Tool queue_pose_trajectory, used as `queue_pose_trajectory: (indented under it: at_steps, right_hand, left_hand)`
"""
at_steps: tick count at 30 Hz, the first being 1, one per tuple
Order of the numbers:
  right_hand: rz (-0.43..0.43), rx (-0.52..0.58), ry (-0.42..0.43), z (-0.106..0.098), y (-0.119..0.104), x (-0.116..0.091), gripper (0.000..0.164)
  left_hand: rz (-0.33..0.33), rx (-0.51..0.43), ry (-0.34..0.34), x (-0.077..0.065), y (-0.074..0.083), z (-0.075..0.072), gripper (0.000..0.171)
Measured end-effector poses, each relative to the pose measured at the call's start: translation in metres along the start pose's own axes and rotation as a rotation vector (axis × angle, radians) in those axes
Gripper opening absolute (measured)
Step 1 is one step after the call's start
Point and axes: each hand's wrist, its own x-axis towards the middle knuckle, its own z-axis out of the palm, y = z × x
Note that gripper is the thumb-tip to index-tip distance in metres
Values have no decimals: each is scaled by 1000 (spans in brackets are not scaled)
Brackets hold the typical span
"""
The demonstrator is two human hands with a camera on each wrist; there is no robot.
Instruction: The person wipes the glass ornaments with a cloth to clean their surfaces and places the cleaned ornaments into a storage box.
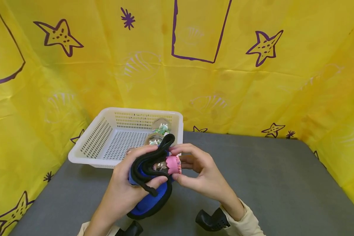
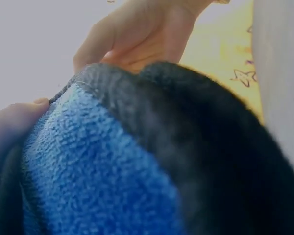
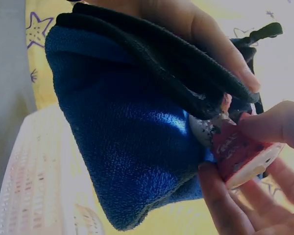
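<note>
A blue cloth with black edging [image 1: 152, 204] lies folded in my left hand [image 1: 122, 183], which grips it with fingers behind and thumb in front. Inside the fold sits the clear ball of a small snow globe with a pink base [image 1: 173, 164]; cloth covers part of the ball. My right hand [image 1: 205, 173] pinches that base between thumb and fingers. The right wrist view shows the globe tilted, its base [image 3: 240, 152] pointing out of the cloth [image 3: 122, 122]. Fleecy cloth [image 2: 98, 171] fills most of the left wrist view, hiding the globe there.
A white perforated basket [image 1: 97, 161] stands behind my left hand on the grey table [image 1: 253, 183]. Along its right side are clear globes, including one with green and white decoration [image 1: 161, 126]. A yellow curtain [image 1: 153, 85] printed with starfish surrounds the table.
</note>
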Motion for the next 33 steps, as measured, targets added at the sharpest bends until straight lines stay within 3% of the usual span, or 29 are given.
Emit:
queue_pose_trajectory:
  at_steps: [3, 6, 8, 12, 15, 19, 21, 28, 31, 33]
  right_hand:
    - [34, -39, 4, -1, 0, 0, 47]
    - [1, -65, 0, -2, 1, 1, 44]
    - [-62, -90, -6, -2, 2, 2, 41]
    - [-248, -204, -6, -1, 4, 5, 34]
    - [-380, -297, 16, -1, 5, 7, 25]
    - [-448, -338, 49, -3, 7, 8, 21]
    - [-409, -315, 70, -3, 8, 7, 26]
    - [-132, -183, 168, 2, 11, 1, 46]
    - [-40, -154, 202, 5, 12, 0, 49]
    - [12, -135, 216, 7, 12, -1, 48]
  left_hand:
    - [94, 16, 26, 1, -3, 3, 65]
    - [121, 24, 34, 1, -4, 2, 64]
    - [73, 31, 20, 0, -4, 1, 66]
    - [-101, 39, -45, -1, -2, -2, 70]
    - [-225, -6, -111, -2, -1, -4, 65]
    - [-315, -74, -162, -2, 1, -5, 60]
    - [-323, -62, -153, -2, 2, -5, 59]
    - [-283, 2, -57, -2, 3, -3, 65]
    - [-224, 27, -12, -2, 3, -1, 70]
    - [-145, 54, 23, -2, 1, 2, 73]
